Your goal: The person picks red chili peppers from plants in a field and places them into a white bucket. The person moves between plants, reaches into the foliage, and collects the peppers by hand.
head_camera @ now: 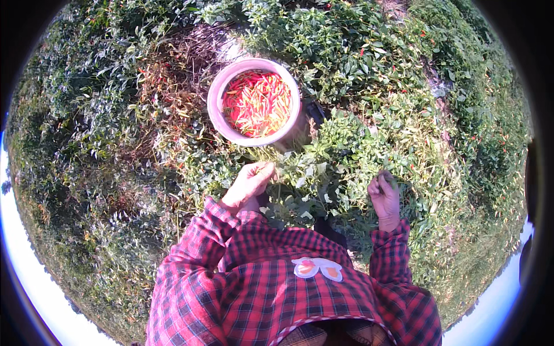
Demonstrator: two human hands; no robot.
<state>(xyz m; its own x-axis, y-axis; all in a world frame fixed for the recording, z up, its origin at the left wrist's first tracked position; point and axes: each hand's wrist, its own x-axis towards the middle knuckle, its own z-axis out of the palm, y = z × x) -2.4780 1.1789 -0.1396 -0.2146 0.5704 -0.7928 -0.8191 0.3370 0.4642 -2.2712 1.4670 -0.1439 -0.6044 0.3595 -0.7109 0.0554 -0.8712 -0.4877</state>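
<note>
A round pale bucket point(212, 99) full of red and yellowish chili peppers point(259, 104) stands among the plants in front of me. Just below its near rim is my left hand point(253, 181), its fingers curled together by thin green stems; whether it grips them is unclear in the glare. My right hand point(384, 192) is farther right, over green leafy plants point(342, 138), fingers bent in. Something green shows at its fingertips, too small to name. Both hands are apart from the bucket.
Dense pepper plants surround the bucket, with scattered red peppers point(362, 52) at the upper right. Dry brown stems point(197, 49) lie left of and beyond the bucket. A dark object point(315, 111) sits right beside the bucket, partly hidden.
</note>
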